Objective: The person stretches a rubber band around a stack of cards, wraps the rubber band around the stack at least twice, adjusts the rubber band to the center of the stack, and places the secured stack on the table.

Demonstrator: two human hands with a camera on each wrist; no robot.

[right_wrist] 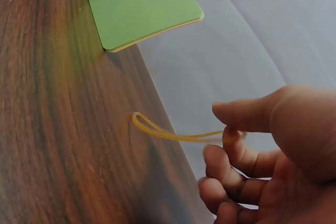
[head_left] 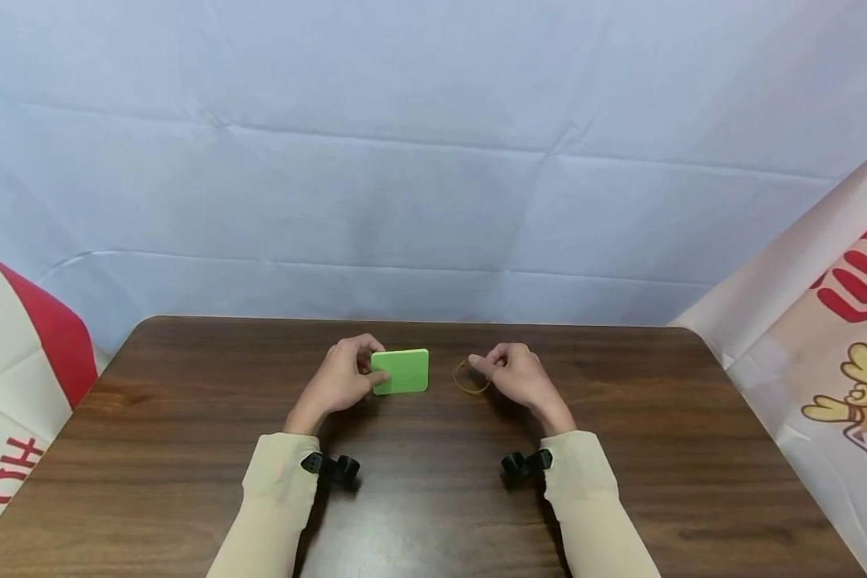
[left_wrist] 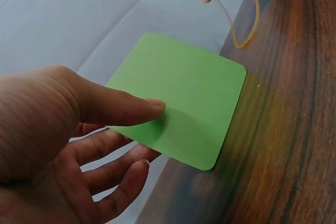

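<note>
The left hand (head_left: 339, 379) pinches a green pad (head_left: 405, 372) near one edge, the thumb flat on its face and the fingers behind. The pad is held tilted over the table (head_left: 433, 449); whether its low corner touches the wood, I cannot tell. The right wrist view shows thin layers along one side.

The right hand (head_left: 520, 376), fingers curled, holds a yellow rubber band (right_wrist: 173, 138) at the index fingertip, the loop hanging out toward the pad but apart from it.

Both arms wear pale sleeves (head_left: 274, 490) with black wrist devices (head_left: 332, 468). A whitish cloth (head_left: 433, 201) hangs behind the table.
</note>
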